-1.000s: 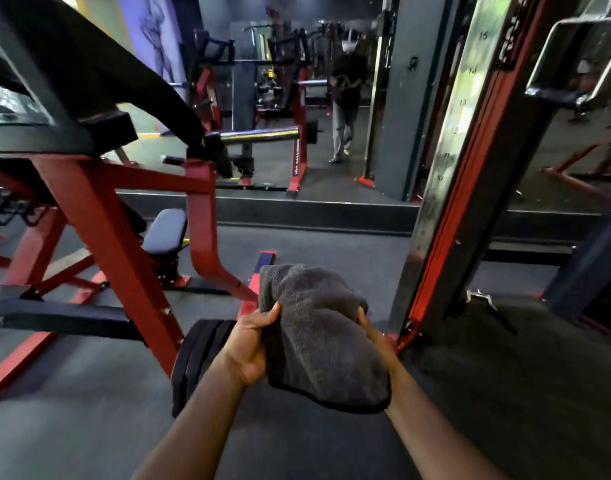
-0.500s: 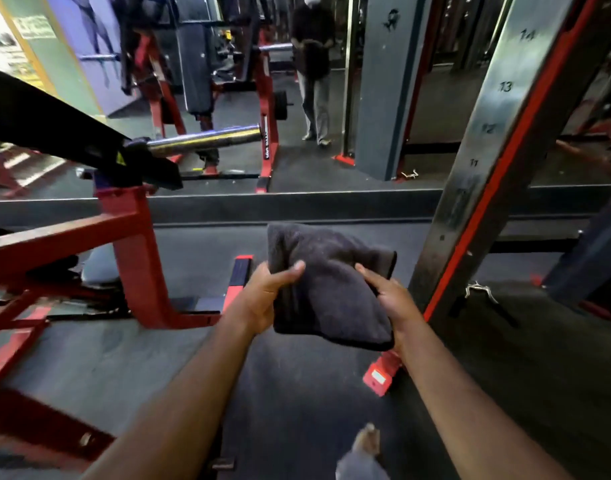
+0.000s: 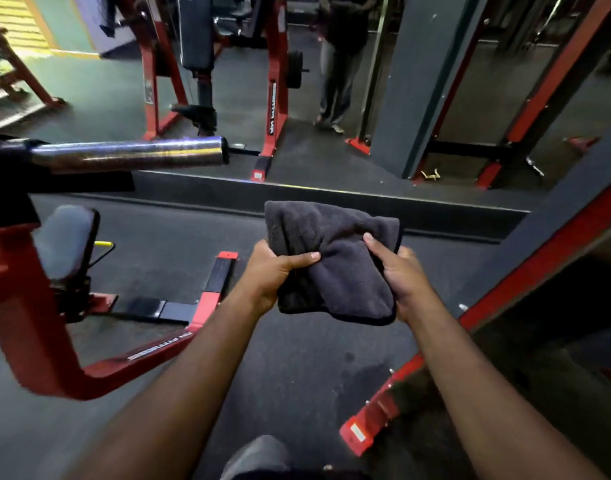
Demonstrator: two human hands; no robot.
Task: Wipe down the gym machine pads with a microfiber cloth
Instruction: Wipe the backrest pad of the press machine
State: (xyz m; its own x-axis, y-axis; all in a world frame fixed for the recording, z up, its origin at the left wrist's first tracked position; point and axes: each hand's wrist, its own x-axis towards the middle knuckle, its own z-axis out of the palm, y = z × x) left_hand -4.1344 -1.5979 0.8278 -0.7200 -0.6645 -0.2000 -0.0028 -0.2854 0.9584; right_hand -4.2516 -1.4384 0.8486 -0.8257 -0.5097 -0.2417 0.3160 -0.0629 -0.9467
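A dark grey microfiber cloth (image 3: 332,258), folded and bunched, hangs in the air in front of me above the floor. My left hand (image 3: 273,275) grips its left edge with the thumb across the front. My right hand (image 3: 397,275) grips its right edge. A dark padded seat (image 3: 66,240) of the red gym machine (image 3: 37,341) stands low at the left, well apart from the cloth. The rest of that machine's pads lie outside the view.
A chrome bar sleeve (image 3: 131,154) juts out at the upper left, above the seat. A red and black upright frame (image 3: 539,258) slants along the right. A wall mirror (image 3: 332,81) ahead reflects machines and a standing person. Dark rubber flooring (image 3: 297,358) lies below my arms.
My view has tilted downward and shifted, so the seat has come back into sight at the left. Both hands have kept hold of the cloth and gathered it more tightly.
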